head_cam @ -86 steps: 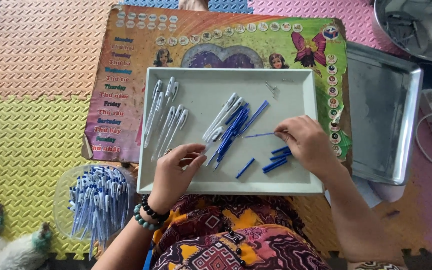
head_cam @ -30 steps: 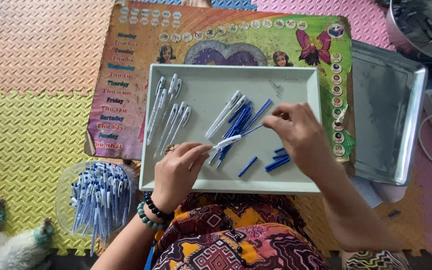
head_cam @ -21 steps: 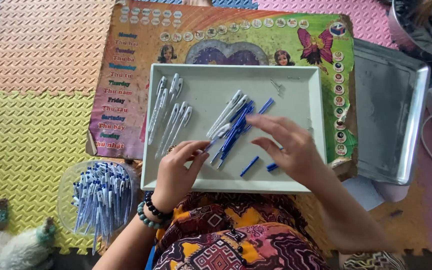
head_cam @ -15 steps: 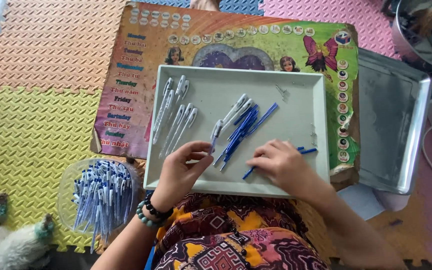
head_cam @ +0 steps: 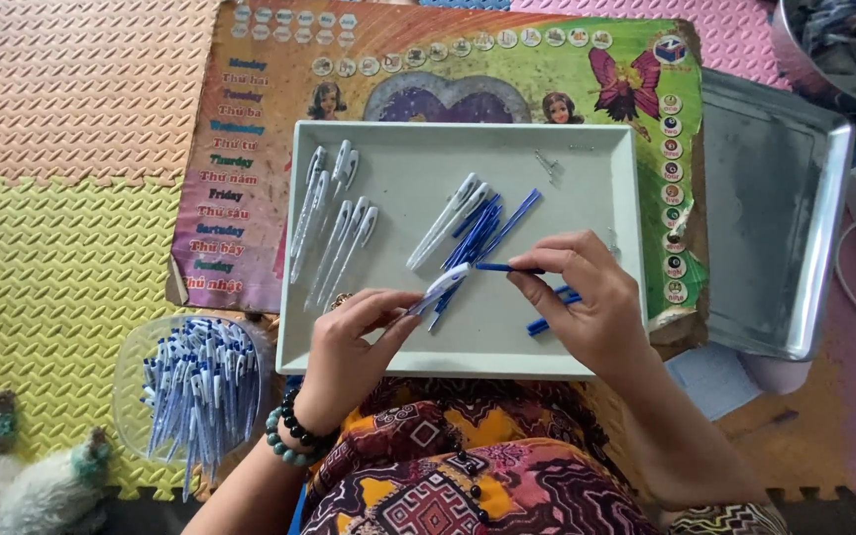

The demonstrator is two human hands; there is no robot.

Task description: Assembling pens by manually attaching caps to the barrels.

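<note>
— Holding anything, those two hands?

— Yes. The left hand [head_cam: 349, 342] pinches a white pen barrel [head_cam: 443, 289] between thumb and fingertips, its end pointing up and away toward the other hand. The right hand [head_cam: 591, 302] grips a thin blue refill [head_cam: 507, 267] at its fingertips, lying level, with its free end reaching toward the barrel's tip. The two parts are close, nearly meeting; whether they touch I cannot tell.

— And where is all this?

— Over the near half of a white tray [head_cam: 606, 159], both hands low above its floor.

— What lies around them?

— Just beyond the fingertips of both hands sits a loose heap of blue refills and white barrels [head_cam: 478, 218]. Under the right palm, short blue caps [head_cam: 547, 322] peek out. Farther out past the left hand, more white barrels [head_cam: 334, 223] lie in rows by the tray's far-left side.

— Outside the tray?

— Left of the left wrist, a clear round tub of finished pens [head_cam: 200, 391]. Beyond the right hand, a metal tray [head_cam: 785, 198]. A colourful poster mat [head_cam: 269, 59] lies beneath, on foam floor tiles [head_cam: 52, 149].
</note>
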